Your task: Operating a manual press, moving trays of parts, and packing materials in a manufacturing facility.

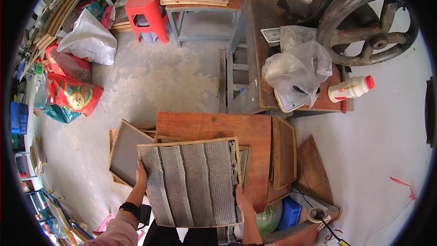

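I hold a shallow wooden-framed tray (188, 141) over the near part of a reddish-brown wooden board (257, 155). Grey ribbed sheets (198, 182) lie in it, in several long strips with dark seams between them. My left hand (142, 174) grips the tray's left side, fingers mostly hidden under the frame. On the opposite side, my right hand (244, 200) is closed round the edge lower down. Beneath the tray, another frame with similar grey sheets (244, 159) shows at its right. A wood-framed grey screen (132, 148) lies tilted beside my left hand.
More wooden frames (284, 155) lean at the board's right, above a blue bin (290, 212) and a tape roll (315, 215). Farther off, a bench (268, 82) carries plastic bags, a white bottle (351, 89) and a large handwheel (368, 23). A red stool (146, 13) and sacks (75, 93) stand back left.
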Available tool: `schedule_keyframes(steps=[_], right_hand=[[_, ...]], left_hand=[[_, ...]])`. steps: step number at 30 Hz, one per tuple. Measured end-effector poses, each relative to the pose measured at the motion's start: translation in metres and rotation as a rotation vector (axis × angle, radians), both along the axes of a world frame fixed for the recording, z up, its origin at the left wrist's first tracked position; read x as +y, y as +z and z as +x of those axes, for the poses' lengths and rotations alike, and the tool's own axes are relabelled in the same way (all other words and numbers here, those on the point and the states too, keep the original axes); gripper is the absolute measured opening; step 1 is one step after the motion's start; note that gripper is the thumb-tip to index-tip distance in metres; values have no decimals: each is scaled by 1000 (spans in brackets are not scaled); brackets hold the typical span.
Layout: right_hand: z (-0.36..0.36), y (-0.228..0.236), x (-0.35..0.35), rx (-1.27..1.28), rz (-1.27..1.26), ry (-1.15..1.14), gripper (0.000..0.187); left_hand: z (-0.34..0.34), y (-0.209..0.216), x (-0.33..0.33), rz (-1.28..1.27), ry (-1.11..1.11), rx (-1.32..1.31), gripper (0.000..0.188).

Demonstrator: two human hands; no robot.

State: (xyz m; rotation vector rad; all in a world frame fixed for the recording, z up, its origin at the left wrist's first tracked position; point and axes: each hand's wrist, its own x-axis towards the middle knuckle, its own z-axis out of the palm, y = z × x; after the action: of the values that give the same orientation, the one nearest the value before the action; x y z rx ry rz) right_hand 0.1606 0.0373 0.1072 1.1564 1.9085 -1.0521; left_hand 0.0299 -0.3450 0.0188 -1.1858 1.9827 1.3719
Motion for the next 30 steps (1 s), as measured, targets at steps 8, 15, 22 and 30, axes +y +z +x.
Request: schedule_keyframes(steps=[8, 15, 22, 30], right_hand=[[-70, 180, -47, 556, -3, 346, 45], [-32, 140, -65, 314, 123, 887, 45], [-29, 186, -149, 221, 152, 1077, 44], [4, 209, -299, 337, 232, 1203, 48]], left_hand=[[-1, -21, -37, 96, -47, 33, 71], [-19, 44, 27, -320, -57, -272, 73], [91, 80, -62, -178, -225, 42, 54], [310, 49, -266, -120, 43, -113, 52]])
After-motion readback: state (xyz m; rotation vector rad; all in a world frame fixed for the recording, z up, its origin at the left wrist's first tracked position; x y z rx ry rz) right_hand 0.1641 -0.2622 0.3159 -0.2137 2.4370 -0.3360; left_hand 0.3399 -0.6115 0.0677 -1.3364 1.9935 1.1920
